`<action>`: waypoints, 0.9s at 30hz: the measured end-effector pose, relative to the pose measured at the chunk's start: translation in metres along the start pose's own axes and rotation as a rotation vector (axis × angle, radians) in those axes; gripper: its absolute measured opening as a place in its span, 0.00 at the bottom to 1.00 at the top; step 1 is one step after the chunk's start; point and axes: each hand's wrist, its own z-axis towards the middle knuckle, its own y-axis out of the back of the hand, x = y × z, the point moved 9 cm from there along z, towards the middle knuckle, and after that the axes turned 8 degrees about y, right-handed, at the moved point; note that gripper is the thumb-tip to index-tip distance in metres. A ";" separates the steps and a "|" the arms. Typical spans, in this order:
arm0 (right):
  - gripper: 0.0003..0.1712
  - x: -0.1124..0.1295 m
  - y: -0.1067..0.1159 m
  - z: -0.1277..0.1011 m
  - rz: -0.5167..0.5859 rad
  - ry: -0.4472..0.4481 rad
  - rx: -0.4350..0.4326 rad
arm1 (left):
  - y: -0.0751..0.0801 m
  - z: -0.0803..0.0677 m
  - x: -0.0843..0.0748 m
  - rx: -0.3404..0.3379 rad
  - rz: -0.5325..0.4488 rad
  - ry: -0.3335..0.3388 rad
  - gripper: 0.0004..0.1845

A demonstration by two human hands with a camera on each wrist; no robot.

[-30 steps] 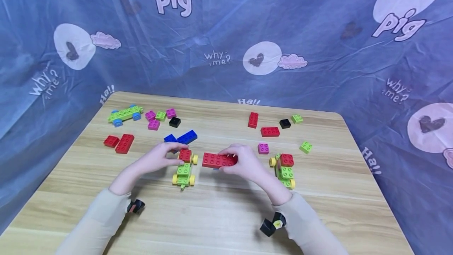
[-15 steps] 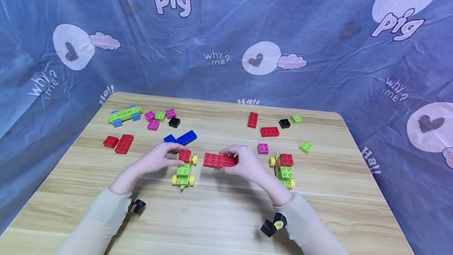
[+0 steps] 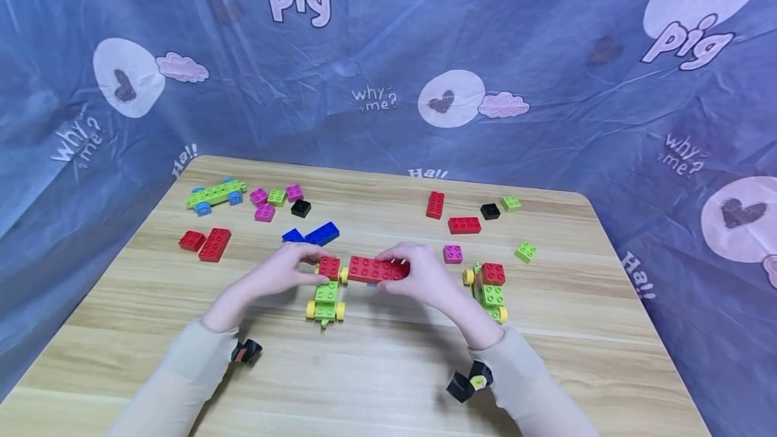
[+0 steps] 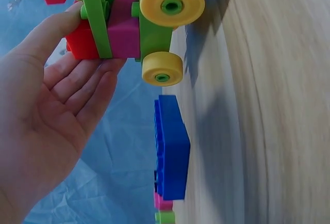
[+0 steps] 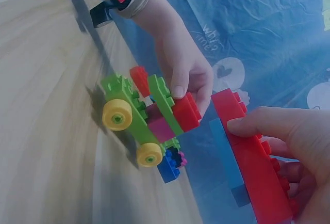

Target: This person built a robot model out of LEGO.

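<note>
On the wooden table (image 3: 388,369) stands a small green car (image 3: 326,292) with yellow wheels and a red brick on top. My left hand (image 3: 312,268) pinches that red top brick between thumb and fingers; the left wrist view shows the car (image 4: 129,28) against my fingertips (image 4: 98,74). My right hand (image 3: 394,272) grips a long red brick (image 3: 371,268), its left end right beside the car's red brick. In the right wrist view the long red brick (image 5: 252,167) has a light blue piece under it, and the car (image 5: 144,115) stays apart from it.
A second green car (image 3: 488,292) stands right of my right hand. Two blue bricks (image 3: 312,233) lie just behind the hands. Red bricks (image 3: 206,243) and a blue-wheeled green chassis (image 3: 215,194) sit far left. Loose red, black, pink and green bricks (image 3: 464,224) lie far right.
My left hand slid the car a little to the right. My right hand brought the long red brick left, so the gap between the two has closed.
</note>
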 end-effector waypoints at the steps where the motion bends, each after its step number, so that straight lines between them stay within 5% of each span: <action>1: 0.22 0.000 0.000 0.001 -0.002 0.004 0.000 | -0.001 0.000 -0.002 0.003 -0.007 -0.005 0.23; 14: 0.22 0.006 0.003 0.007 -0.053 0.039 0.014 | -0.019 0.009 -0.020 0.040 -0.047 -0.085 0.24; 27: 0.21 0.010 -0.004 0.008 -0.073 0.044 0.050 | -0.033 0.013 -0.028 0.069 -0.062 -0.095 0.19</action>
